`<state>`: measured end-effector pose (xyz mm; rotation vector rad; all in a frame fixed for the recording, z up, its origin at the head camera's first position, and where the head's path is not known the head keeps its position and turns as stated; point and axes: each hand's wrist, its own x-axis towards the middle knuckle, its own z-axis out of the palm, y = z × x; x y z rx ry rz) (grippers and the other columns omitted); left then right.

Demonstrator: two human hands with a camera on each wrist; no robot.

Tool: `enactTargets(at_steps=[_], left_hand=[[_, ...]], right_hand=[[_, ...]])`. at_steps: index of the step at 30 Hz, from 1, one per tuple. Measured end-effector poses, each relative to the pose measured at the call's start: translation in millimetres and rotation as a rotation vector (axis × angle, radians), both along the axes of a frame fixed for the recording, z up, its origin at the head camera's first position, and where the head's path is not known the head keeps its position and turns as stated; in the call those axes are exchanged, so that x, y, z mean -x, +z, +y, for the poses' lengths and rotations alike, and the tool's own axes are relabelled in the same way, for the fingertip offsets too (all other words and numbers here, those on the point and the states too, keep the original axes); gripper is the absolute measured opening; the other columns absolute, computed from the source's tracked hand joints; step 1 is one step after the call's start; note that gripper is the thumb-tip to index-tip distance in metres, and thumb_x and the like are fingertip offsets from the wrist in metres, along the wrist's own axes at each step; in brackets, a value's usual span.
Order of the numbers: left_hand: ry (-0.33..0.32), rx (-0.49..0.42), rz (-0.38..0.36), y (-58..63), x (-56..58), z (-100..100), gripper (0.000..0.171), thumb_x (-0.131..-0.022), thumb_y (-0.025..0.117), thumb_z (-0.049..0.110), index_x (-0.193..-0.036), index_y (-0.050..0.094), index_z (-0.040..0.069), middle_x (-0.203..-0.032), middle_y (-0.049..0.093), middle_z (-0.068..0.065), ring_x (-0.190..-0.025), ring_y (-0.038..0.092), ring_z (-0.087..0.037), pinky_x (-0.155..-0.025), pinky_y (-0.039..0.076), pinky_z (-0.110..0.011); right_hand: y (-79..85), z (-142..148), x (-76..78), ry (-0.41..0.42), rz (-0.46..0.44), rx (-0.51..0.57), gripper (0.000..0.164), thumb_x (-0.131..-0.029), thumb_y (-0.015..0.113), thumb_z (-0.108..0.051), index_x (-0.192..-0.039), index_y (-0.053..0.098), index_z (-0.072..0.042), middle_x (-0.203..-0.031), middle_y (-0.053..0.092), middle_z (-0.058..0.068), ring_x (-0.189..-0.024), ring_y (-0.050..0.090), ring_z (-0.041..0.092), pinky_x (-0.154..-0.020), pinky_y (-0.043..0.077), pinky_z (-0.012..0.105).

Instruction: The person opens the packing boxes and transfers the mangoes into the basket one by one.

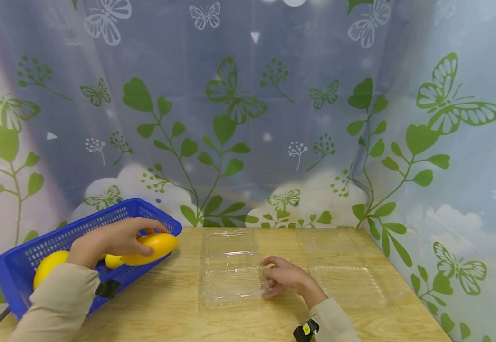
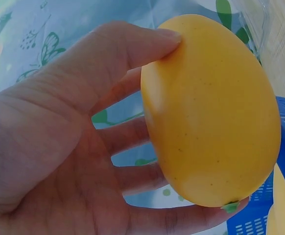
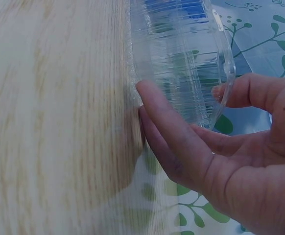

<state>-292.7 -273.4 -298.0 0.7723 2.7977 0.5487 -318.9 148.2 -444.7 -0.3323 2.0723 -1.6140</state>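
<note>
My left hand (image 1: 119, 240) grips a smooth yellow mango (image 2: 211, 112) with a small green stem end, thumb on one side and fingers on the other. In the head view this hand is over the right part of a blue plastic basket (image 1: 14, 263). My right hand (image 1: 288, 276) is beside a clear plastic clamshell box (image 1: 231, 285) that lies with its lid spread on the table. Its fingertips touch the box's right wall and rim, as the right wrist view (image 3: 221, 58) shows the clear plastic against them. No contents show in this box.
More yellow pieces lie in the basket, a rounded one (image 1: 51, 268) and a narrower one (image 1: 113, 261). A second clear box (image 1: 348, 285) lies on the wooden table (image 1: 166, 308) to the right. A patterned curtain (image 1: 248, 142) hangs behind the table's far edge.
</note>
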Motion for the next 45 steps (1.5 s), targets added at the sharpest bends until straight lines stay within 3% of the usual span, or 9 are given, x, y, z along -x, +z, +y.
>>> enactTargets(at_steps=[19, 34, 45], left_hand=[[0.057, 0.002, -0.014, 3.0, -3.3, -12.0, 0.054, -0.092, 0.078, 0.022, -0.142, 0.06, 0.011, -0.115, 0.063, -0.009, -0.099, 0.058, -0.023, -0.084, 0.054, -0.043], [0.05, 0.015, 0.014, 1.7, -5.3, -25.7, 0.05, -0.091, 0.078, 0.025, -0.138, 0.063, 0.014, -0.119, 0.064, -0.012, -0.107, 0.062, -0.03, -0.09, 0.056, -0.053], [0.09, 0.028, 0.013, -1.4, -5.5, -39.2, 0.051, -0.091, 0.079, 0.024, -0.138, 0.062, 0.012, -0.123, 0.064, -0.016, -0.109, 0.062, -0.034, -0.09, 0.057, -0.054]], right_hand=[[0.8, -0.8, -1.0, -0.001, -0.002, 0.005, 0.058, -0.097, 0.05, -0.008, -0.15, 0.032, 0.011, -0.072, 0.045, 0.001, -0.06, 0.045, 0.011, -0.077, 0.065, 0.044], [1.0, -0.9, -1.6, -0.006, 0.009, 0.001, 0.058, -0.097, 0.05, -0.007, -0.149, 0.033, 0.011, -0.071, 0.045, 0.001, -0.06, 0.047, 0.011, -0.077, 0.065, 0.044], [-0.3, -1.5, 0.2, -0.009, 0.002, -0.005, 0.057, -0.097, 0.05, -0.007, -0.149, 0.034, 0.01, -0.072, 0.045, 0.001, -0.06, 0.047, 0.011, -0.077, 0.066, 0.044]])
